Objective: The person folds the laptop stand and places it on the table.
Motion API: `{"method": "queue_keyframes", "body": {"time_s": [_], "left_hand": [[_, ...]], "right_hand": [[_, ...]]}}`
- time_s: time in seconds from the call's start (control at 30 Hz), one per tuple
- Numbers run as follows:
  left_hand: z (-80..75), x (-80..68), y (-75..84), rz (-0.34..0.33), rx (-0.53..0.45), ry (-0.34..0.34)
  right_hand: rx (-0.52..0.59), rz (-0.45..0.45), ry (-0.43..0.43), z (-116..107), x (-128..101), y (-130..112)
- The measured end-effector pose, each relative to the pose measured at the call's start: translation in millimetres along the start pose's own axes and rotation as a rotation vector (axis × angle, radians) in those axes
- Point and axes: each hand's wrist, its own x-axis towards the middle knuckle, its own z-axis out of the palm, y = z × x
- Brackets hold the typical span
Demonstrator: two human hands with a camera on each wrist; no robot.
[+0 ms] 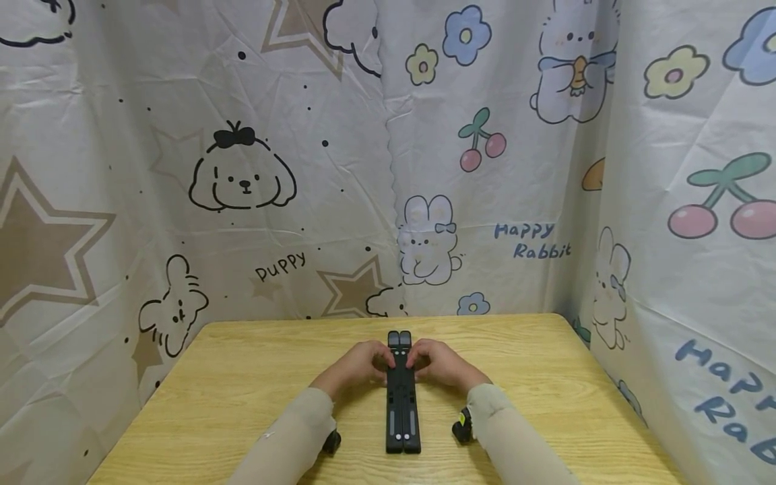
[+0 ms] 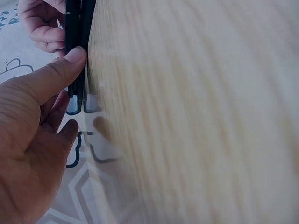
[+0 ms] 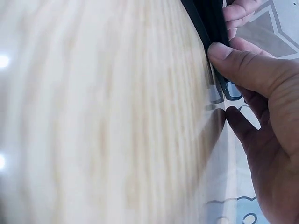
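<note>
A black folded stand [image 1: 402, 404], made of two long bars with grey end pads, lies lengthwise on the middle of the wooden table [image 1: 242, 384]. My left hand [image 1: 362, 364] grips its left side near the far end. My right hand [image 1: 440, 362] grips the right side opposite. In the left wrist view my left thumb [image 2: 58, 74] presses on the edge of the stand [image 2: 74, 32], with the other hand's fingers [image 2: 44, 25] curled beyond it. In the right wrist view my right thumb [image 3: 243, 65] presses the stand [image 3: 210, 21] from its side.
Cloth sheets [image 1: 388, 168] printed with cartoon animals, stars and cherries hang close around the table at the back, left and right. Small black wrist cameras [image 1: 331, 441] [image 1: 462, 426] sit under both beige sleeves. Bare table top lies to either side of the stand.
</note>
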Motion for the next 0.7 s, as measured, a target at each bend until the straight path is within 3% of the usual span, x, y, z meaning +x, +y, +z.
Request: {"method": "queue_keyframes", "body": {"time_s": [0.27,0.7], "left_hand": [[0.6,0.3,0.0,0.004,0.046,-0.030],[-6.0,-7.9,14.1,0.033,0.154,-0.098]], "right_hand": [[-0.165,-0.059,-0.045,-2,-2,-10],[-0.278,-0.048,-0.050,0,-18,-29]]}}
